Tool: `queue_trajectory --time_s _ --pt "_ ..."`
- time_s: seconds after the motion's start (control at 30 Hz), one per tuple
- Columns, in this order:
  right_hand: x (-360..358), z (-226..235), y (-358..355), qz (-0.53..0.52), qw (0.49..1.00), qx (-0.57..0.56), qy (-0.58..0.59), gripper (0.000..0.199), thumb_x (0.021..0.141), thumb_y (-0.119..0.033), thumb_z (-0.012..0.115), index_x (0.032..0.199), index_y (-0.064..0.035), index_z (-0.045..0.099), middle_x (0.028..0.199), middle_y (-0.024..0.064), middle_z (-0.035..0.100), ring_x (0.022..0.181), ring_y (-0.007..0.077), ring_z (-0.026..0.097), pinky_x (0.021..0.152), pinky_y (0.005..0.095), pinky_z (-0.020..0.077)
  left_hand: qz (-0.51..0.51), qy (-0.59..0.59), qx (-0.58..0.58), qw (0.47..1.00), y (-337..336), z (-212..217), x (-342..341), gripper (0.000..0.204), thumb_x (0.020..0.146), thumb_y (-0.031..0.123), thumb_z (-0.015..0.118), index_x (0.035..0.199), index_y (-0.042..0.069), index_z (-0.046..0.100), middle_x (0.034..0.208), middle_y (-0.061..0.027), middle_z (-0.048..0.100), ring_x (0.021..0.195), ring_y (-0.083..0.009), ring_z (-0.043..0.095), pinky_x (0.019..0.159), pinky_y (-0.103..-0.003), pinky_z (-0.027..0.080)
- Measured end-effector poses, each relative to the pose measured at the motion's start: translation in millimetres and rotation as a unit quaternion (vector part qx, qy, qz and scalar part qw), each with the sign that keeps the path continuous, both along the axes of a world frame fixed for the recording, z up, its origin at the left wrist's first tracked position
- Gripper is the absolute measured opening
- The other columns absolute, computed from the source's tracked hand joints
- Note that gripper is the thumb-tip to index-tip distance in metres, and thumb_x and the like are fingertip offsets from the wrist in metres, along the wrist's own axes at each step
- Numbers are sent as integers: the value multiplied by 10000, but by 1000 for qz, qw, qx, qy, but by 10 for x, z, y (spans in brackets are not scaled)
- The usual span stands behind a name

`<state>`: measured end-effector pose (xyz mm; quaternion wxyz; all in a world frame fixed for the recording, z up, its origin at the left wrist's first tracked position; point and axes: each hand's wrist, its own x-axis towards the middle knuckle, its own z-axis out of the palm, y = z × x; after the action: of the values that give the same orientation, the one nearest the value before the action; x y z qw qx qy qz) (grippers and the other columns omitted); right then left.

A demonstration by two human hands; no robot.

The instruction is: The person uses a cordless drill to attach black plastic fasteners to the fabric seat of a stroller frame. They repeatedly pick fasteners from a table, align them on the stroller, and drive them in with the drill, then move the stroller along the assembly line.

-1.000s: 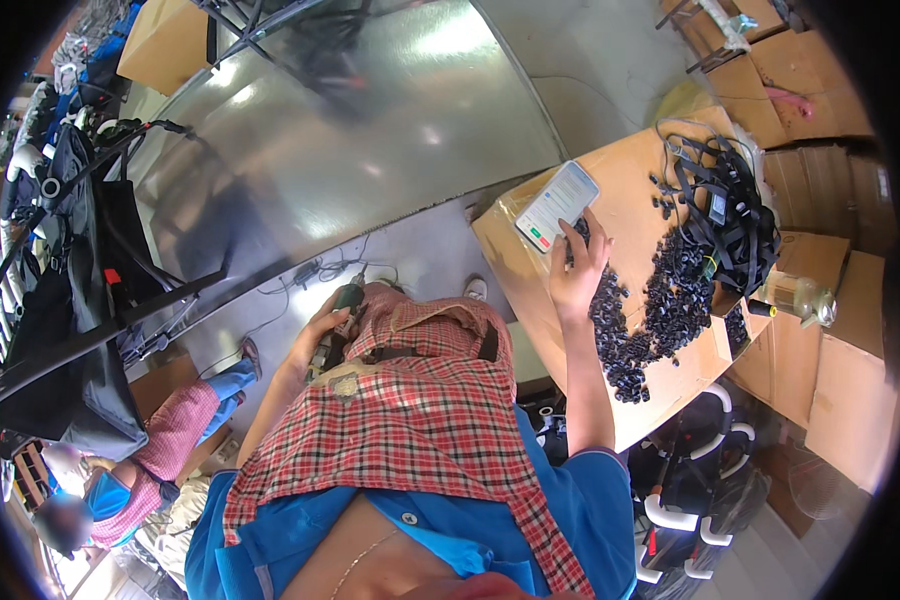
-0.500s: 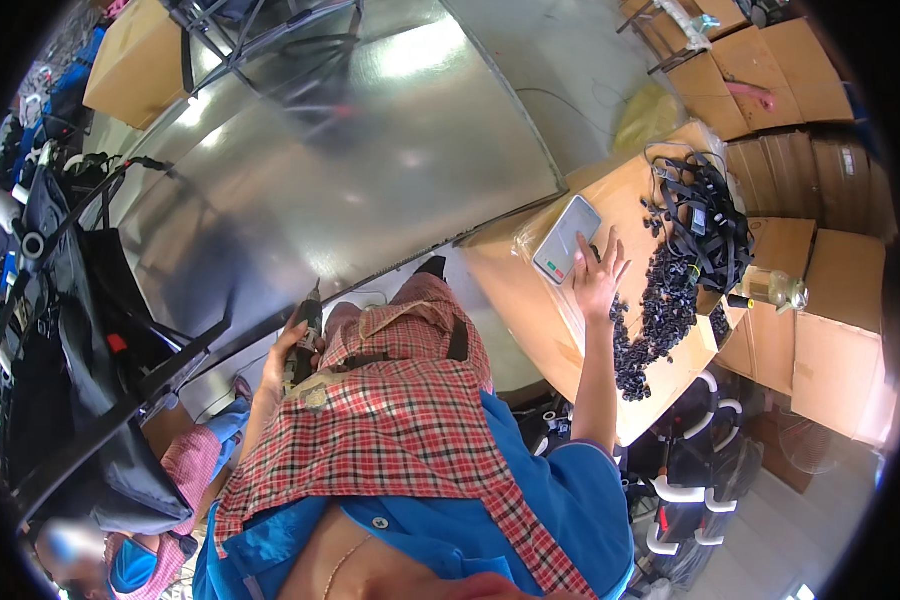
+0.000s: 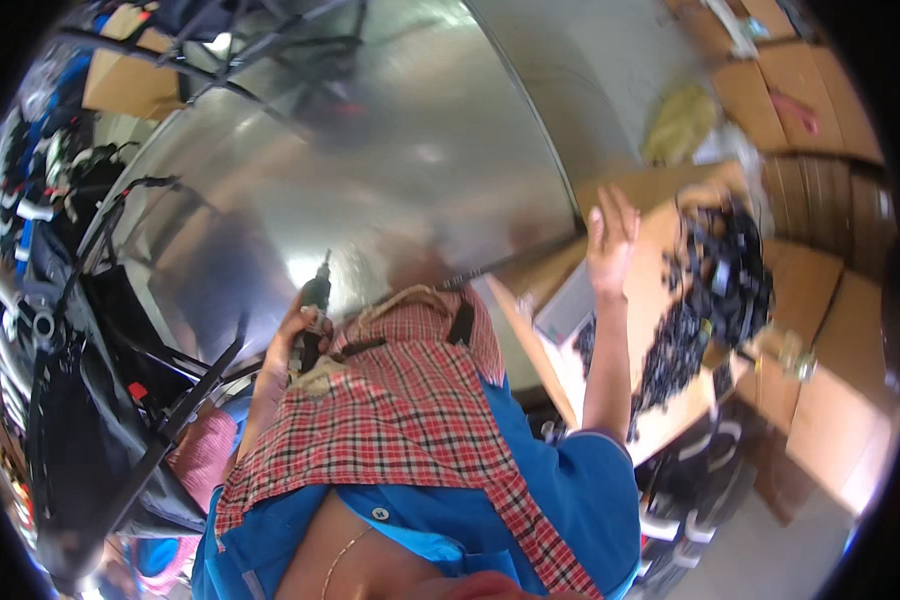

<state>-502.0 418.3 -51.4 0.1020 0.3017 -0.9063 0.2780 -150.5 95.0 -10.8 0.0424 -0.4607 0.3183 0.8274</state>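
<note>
My left hand [image 3: 292, 330] is closed around a dark electric screwdriver [image 3: 317, 293] at waist height, its thin bit pointing away from me over the near edge of the shiny metal-topped table [image 3: 440, 160]. My right hand [image 3: 615, 240] is lifted with its fingers stretched out, holding nothing. Below and beside it a pale flat phone-like device [image 3: 567, 308] lies on a cardboard box, partly hidden by my hand and forearm. To the right of that forearm is a heap of small black plastic parts [image 3: 670, 350], with a tangle of black straps [image 3: 727, 265] farther back.
A black frame of tubes [image 3: 220, 70] stands on the far left of the table. Black fabric and tubing of stroller-like frames [image 3: 80, 400] crowd my left, where a co-worker in a checked apron [image 3: 207, 447] is partly hidden. Cardboard boxes [image 3: 840, 370] are stacked at right.
My right hand has come up off the device and moved away from me, fingers now straight. The screwdriver has risen slightly in my left hand. The whole view has shifted a little.
</note>
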Motion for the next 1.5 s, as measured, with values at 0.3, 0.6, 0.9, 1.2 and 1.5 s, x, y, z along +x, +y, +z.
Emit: queue_trajectory --time_s 0.3,0.6,0.9,1.2,1.5 --pt "-894 -79 -3252 305 924 -184 -142 477 946 -276 604 1312 17 516 1373 200 509 1278 346 477 1067 398 375 136 -7 -3 991 24 -34 7 801 883 209 637 1539 166 179 852 -103 571 642 -188 581 569 -299 476" --pt "-1553 -24 -5905 349 825 -343 -283 519 929 -425 628 1202 13 573 1178 146 621 1077 192 580 953 311 429 318 -6 -51 947 556 -203 435 666 909 216 607 1494 122 303 971 -75 593 770 -182 625 647 -297 527" --pt "-425 183 -4641 267 867 -389 -163 378 837 -341 743 959 6 655 777 170 680 701 372 637 707 445 497 326 21 -10 945 583 -136 418 628 916 228 596 1484 157 338 1141 -83 588 836 -203 621 748 -325 533" --pt "1617 251 -2480 219 915 -337 -20 459 723 -400 798 915 -33 601 901 136 666 849 326 617 821 429 386 62 84 -40 994 574 -228 851 674 890 218 604 1489 131 306 918 -51 538 796 -175 567 670 -301 500" --pt "2284 543 -853 148 960 -228 -63 393 812 -336 733 1062 -51 629 1093 180 630 1059 365 569 951 451 421 -235 27 -21 971 1168 54 781 846 851 251 661 1543 157 184 960 -120 569 796 -206 584 669 -349 518"
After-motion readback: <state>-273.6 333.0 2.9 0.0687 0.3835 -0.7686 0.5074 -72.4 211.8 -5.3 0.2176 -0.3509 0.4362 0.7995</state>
